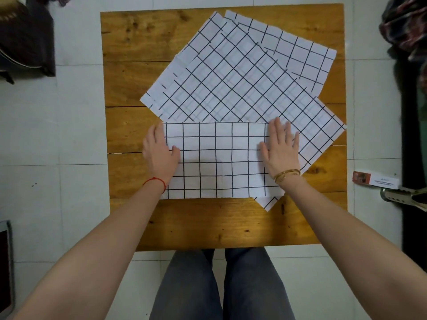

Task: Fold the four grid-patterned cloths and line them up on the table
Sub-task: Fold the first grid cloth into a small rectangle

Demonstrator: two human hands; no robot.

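Head view, table (pixel 129 88): wooden, bears overlapping grid cloths.
Folded cloth (pixel 217 160): 6 o'clock of spread cloths (pixel 231 77).
Left hand (pixel 159 153): flat, open, at its 9 o'clock edge.
Right hand (pixel 280 148): flat, open, 3 o'clock edge.

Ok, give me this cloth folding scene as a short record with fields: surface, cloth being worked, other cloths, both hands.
surface: wooden table
cloth being worked: folded grid cloth, squared to the table's near edge
other cloths: unfolded pile, angled, overlapping, partly under the folded one
left hand: flat on the cloth's left edge
right hand: flat on its right edge
wrists: red string left, gold bangle right
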